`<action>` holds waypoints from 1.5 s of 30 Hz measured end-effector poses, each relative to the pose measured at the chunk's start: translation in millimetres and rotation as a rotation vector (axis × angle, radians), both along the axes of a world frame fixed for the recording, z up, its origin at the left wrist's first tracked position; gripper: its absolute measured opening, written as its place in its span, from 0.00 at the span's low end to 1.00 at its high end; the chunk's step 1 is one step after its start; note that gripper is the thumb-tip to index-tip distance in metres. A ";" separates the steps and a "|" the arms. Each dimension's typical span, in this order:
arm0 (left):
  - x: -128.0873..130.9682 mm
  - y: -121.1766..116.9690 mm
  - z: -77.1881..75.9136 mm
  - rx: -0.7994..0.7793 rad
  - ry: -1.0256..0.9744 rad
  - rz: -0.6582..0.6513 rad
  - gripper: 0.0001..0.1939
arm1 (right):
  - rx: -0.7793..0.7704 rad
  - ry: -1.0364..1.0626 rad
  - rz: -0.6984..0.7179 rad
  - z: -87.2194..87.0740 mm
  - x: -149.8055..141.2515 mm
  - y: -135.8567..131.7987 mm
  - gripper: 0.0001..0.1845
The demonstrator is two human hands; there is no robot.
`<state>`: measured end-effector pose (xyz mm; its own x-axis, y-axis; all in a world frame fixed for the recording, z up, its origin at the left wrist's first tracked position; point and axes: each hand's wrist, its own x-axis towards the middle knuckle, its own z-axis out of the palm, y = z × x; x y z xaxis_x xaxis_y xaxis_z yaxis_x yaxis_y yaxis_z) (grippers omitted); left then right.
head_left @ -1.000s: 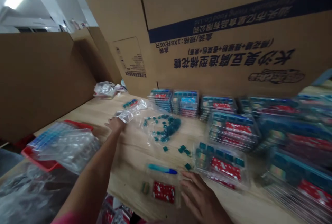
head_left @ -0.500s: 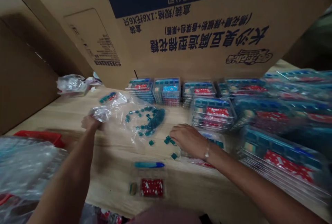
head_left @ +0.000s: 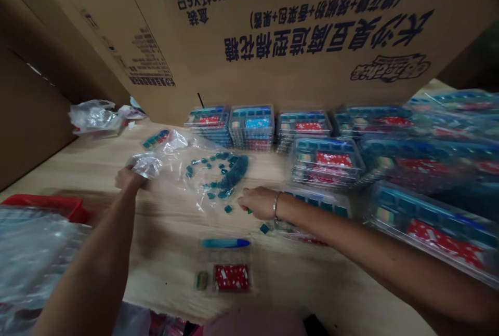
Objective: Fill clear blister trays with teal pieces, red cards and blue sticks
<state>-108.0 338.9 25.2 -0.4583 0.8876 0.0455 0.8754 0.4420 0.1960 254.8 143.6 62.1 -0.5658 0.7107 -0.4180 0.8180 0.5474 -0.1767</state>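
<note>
Cardboard carton (head_left: 296, 40) fills the top of view, blue Chinese print upside down, with more cardboard sheets (head_left: 31, 118) walling the left side. Below it sits a light wood-grain table (head_left: 167, 279), carrying rows of stacked clear blister trays (head_left: 249, 128) with teal cells and red cards, densest at back and right. Far left: red plastic crate (head_left: 42, 206) under a clear wrapped stack (head_left: 35, 253), plus a crumpled plastic bag (head_left: 93, 116) at the table's back corner. Mid-table, a clear plastic bag (head_left: 218, 180) lies open with loose teal pieces (head_left: 218, 170) in it, some in a curved line, others bunched in a dark clump. Left hand (head_left: 130, 177) is at the bag's neck, fingers closed on gathered plastic, partly hidden by it. Change since the last frame: right hand (head_left: 259, 202), bracelet on wrist, has shifted left off the tray edge, and now sits at the bag's near edge. Its fingers are curled down by the table; can't tell if they pinch a piece. Of the spilled pieces, one lone teal piece (head_left: 264, 228) sits just right of that hand, another just left of it. Near the front, an open tray (head_left: 224, 263) holds a blue stick and red card.
</note>
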 end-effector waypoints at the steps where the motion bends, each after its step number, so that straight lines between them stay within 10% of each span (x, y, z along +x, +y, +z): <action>1: 0.9 -0.1 -0.3 0.002 -0.006 0.028 0.26 | -0.024 -0.025 0.028 1.6 -2.8 -6.2 0.15; 6: 9.0 -9.3 -1.7 0.074 -0.050 0.100 0.25 | -0.031 -0.106 0.107 -3.6 -18.2 -27.9 0.15; 19: 26.3 -24.4 11.5 0.313 -0.235 0.134 0.22 | -0.158 -0.204 -0.027 -15.5 -3.6 16.6 0.14; 22: 44.7 -61.5 22.1 0.507 -0.188 0.047 0.24 | -0.154 -0.135 -0.021 -15.4 -3.0 19.4 0.14; 27: 101.9 -158.0 21.2 0.718 -0.018 -0.454 0.12 | -0.014 0.281 -0.072 8.5 -5.9 52.0 0.11; 34: 170.7 -199.3 -9.0 0.068 -0.164 -1.093 0.05 | 0.297 0.234 -0.104 25.3 -21.0 49.5 0.15; 40: 185.9 -197.4 -21.9 -0.111 -0.090 -1.121 0.10 | -0.115 -0.242 0.024 2.0 -29.0 -30.4 0.11; 45: 181.6 -175.6 -5.1 0.072 -0.178 -0.988 0.10 | -0.035 -0.086 0.024 6.9 -29.4 -12.6 0.12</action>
<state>73.6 163.3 20.1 0.4768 0.8713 0.1162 0.7984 -0.4845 0.3576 225.4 131.0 69.0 -0.5435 0.6815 -0.4901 0.8176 0.5620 -0.1251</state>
